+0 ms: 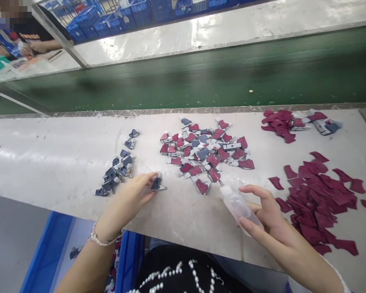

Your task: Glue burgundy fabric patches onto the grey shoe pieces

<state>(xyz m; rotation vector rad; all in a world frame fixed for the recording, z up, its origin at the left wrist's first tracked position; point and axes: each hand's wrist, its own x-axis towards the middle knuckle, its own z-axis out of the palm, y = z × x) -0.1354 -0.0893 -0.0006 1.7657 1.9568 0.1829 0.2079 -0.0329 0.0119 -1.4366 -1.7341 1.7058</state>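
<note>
My left hand (pixel 137 191) pinches a small dark blue and white part (pixel 156 184) just above the white table. Between it and the table's far side, a scattered row of similar dark parts (pixel 111 175) lies to the left. My right hand (pixel 262 215) holds a translucent squeeze bottle (pixel 239 207), its thin nozzle pointing up and left at the nearest pieces of the middle pile. That pile (pixel 212 158) mixes maroon, blue and white parts. Flat maroon pieces (pixel 320 199) are heaped to the right of my right hand.
Another maroon heap (pixel 279 124) with a few white and blue parts sits at the back right. Beyond the white table (pixel 49 154) runs a green belt (pixel 201 77). A blue bin (pixel 42 252) stands below the front edge. Another person's hands (pixel 33 48) show at the upper left, behind metal posts.
</note>
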